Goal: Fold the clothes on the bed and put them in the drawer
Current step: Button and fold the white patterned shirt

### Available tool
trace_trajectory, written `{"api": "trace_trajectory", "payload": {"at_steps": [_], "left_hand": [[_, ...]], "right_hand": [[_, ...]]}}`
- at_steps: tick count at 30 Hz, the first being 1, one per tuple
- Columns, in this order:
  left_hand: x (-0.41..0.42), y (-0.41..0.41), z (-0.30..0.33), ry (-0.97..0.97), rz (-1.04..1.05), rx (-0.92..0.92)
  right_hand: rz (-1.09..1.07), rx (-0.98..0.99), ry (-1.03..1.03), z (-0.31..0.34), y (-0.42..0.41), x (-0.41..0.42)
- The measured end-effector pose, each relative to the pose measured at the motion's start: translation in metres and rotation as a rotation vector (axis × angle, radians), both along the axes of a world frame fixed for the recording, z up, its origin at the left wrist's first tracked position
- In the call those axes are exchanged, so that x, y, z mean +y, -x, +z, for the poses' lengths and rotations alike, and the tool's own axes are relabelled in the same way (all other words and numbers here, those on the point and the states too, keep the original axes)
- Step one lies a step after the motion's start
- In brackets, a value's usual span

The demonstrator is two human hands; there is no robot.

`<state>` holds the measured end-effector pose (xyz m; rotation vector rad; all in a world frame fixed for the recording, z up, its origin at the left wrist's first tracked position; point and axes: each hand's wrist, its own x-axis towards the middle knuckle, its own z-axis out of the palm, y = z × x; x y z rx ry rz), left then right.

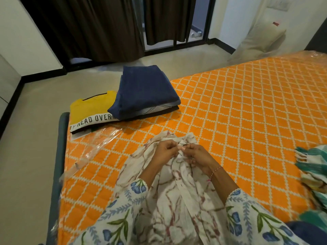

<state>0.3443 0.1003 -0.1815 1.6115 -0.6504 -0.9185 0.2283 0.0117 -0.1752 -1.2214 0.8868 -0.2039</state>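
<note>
Both hands — left hand (165,152), right hand (196,155) — pinch the printed shirt (177,188) near its placket (apparently buttoning): light, limp cloth, best held at collar edges.

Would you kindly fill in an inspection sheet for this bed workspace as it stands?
Surface: bed with an orange lattice cover; clear plastic sheet at its left edge.
Job's things: white patterned shirt held over the bed; folded navy garment partly on a folded yellow T-shirt; unfolded green striped cloth at the right edge.
Clutter: nothing seen.
Grippers: left hand and right hand both pinch the shirt near its collar.
Cables: nothing seen.
Surroundings: dark curtains, glass door, pale floor.
</note>
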Motion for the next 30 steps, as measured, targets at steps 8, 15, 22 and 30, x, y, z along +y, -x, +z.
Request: {"api": "trace_trajectory", "payload": {"at_steps": [8,15,22,30], "left_hand": [[0.012,0.011,-0.023,-0.213,-0.068,-0.468],[0.03,0.022,-0.04,-0.288,-0.107,-0.523],[0.027,0.035,-0.043,-0.26,-0.035,-0.455],[0.022,0.035,-0.046,-0.401,0.068,-0.461]], "right_hand": [[-0.21,0.075,0.153,-0.005,-0.037,-0.019],[0.161,0.302,0.834,-0.02,0.013,0.03],[0.23,0.533,1.082,-0.039,0.021,0.057],[0.073,0.445,0.982,-0.04,-0.002,0.034]]}}
